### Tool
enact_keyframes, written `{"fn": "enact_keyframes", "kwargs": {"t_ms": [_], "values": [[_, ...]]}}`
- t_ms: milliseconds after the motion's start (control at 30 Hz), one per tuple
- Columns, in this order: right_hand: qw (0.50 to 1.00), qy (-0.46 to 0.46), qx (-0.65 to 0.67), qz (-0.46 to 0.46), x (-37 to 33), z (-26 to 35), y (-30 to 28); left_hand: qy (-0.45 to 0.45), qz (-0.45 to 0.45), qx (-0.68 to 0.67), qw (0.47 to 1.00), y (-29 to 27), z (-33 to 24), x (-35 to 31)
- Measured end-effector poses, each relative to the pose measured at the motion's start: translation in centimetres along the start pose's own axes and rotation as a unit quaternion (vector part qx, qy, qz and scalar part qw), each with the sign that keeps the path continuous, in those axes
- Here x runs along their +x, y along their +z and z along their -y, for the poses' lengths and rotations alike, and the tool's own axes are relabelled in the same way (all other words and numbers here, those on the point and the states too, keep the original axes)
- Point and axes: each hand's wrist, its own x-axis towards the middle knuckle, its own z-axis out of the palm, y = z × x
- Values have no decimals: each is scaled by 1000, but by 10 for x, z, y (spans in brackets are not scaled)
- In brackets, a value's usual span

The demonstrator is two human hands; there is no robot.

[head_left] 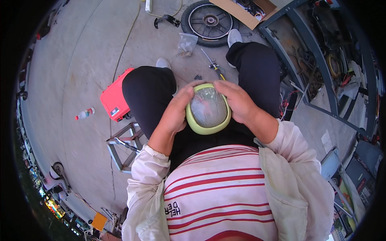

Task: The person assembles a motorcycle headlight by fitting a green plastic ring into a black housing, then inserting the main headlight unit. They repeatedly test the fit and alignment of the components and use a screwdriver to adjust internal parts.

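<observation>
Between my two hands, above my lap, is a rounded unit (208,108) with a pale green rim and a greyish clear front, which looks like a scooter headlight under wrinkled plastic film. My left hand (179,107) is closed round its left edge. On the opposite side my right hand (237,100) grips the upper right edge, its thumb on the rim. The fingers behind the unit are hidden, and so is its back. On the floor just beyond lies a screwdriver (220,73) with a yellow and black handle.
A spoked wheel with a tyre (185,20), a clear plastic bag (187,42) and a black bracket (165,21) lie ahead. Left are a red case (110,96), a bottle (85,113) and a metal-framed stool (116,154). A dark metal rack (321,66) stands right.
</observation>
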Motion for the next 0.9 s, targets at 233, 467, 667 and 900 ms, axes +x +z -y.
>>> {"fn": "enact_keyframes", "kwargs": {"t_ms": [233, 467, 667, 900], "values": [[877, -347, -333, 20, 3, 37, 23, 102, -70, -196, 973, 12, -61, 1], [762, -388, -517, -38, -5, 32, 34, 119, -88, -271, 951, 34, -56, -20], [774, -365, -517, 9, -16, 39, 26, 78, -49, -288, 953, 40, -54, -40], [855, -318, -406, -53, -23, 28, 22, 150, -37, -428, 891, 18, -43, -57]]}}
